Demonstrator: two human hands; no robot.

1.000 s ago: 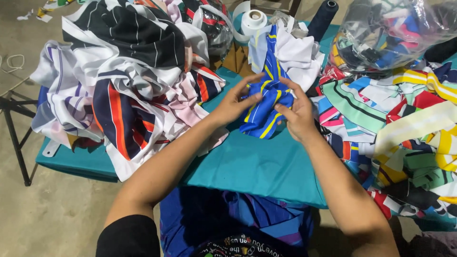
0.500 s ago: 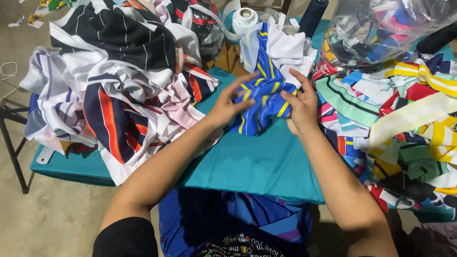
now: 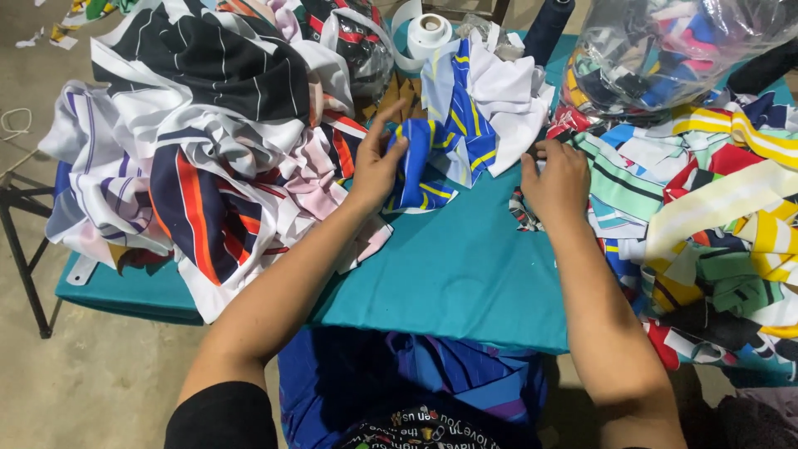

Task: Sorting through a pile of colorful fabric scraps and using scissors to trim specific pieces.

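Pinched between thumb and fingers of the left hand is a blue fabric piece with yellow and white stripes, bunched up and lying on the teal table cover just in front of a white cloth heap. The right hand rests flat and open, palm down, grasping nothing; its fingertips touch the edge of the striped scraps heaped along the right side of the table. The step in hand looks like sorting cut garment pieces: one piece is gathered in the left hand while the right reaches for the loose scraps. A next move would call for lifting the blue piece clear of the white cloth it lies against without dragging that cloth along, and for a proper grip by the right hand, which has none now. To the left sits a large pile of striped fabric in black, navy, white, pink and orange. At the top right a clear plastic bag holds many coloured scraps, packed tight; whether it is tied I cannot tell. A white roll of tape and a dark thread cone stand behind the fabric.
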